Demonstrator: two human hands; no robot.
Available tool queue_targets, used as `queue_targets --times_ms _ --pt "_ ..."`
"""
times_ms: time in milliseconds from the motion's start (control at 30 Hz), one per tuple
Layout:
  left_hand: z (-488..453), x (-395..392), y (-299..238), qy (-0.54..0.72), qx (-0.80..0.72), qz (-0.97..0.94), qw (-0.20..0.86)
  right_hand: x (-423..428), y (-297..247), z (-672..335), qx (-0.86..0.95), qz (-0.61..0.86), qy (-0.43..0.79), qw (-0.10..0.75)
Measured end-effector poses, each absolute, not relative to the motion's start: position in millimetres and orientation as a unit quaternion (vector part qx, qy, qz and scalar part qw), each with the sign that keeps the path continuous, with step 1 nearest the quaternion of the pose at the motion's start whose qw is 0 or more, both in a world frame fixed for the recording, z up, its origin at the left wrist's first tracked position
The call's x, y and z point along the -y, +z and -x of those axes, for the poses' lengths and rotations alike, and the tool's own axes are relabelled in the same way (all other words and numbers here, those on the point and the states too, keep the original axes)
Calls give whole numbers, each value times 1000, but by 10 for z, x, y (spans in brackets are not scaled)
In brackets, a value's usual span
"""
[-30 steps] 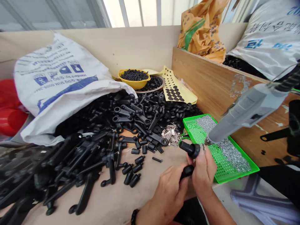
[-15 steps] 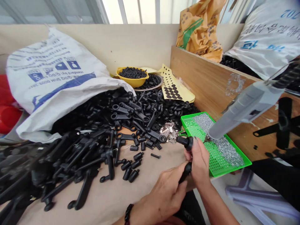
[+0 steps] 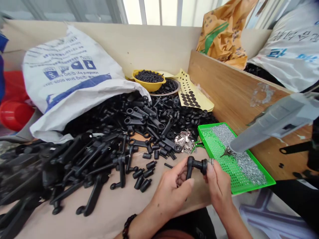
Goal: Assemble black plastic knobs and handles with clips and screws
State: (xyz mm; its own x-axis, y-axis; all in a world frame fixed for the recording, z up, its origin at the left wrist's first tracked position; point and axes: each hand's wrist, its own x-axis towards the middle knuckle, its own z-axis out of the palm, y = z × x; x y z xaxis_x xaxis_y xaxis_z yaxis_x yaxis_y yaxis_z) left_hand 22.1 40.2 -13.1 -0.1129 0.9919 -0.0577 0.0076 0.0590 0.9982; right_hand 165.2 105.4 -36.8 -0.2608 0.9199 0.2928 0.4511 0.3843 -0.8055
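Note:
In front of me, my left hand (image 3: 168, 187) is closed around a black plastic crank arm (image 3: 190, 164), with the thumb pressed on it. My right hand (image 3: 219, 182) pinches a black flanged knob (image 3: 203, 166) from the right. The knob's narrower stem meets the top end of the crank arm; whether they are fixed together I cannot tell. Several short black cylinders (image 3: 149, 173) lie left of my hands, with a small black screw-like rod (image 3: 168, 165) close to my left fingers. Small metal clips (image 3: 184, 141) are heaped beyond my hands.
A grey electric screwdriver (image 3: 259, 127) hangs over a green tray (image 3: 214, 146) of small silvery screws on the right. Black crank parts (image 3: 92, 162) are piled at left below a white sack (image 3: 74, 73). At the back are a yellow bowl (image 3: 149, 87) and a yellow sticker sheet (image 3: 203, 101).
My hands have come level, and the knob has turned so its stem meets the crank arm's end. The crank arm has risen into clear sight. The view has shifted slightly left.

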Motion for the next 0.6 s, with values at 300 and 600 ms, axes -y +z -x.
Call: queue_targets --times_ms 300,600 --pt "-263 -375 -103 506 -557 -490 440 -1068 -366 -1595 653 467 457 382" --pt "-315 -400 -41 503 -609 -515 334 -1070 -405 -1516 501 443 625 403"
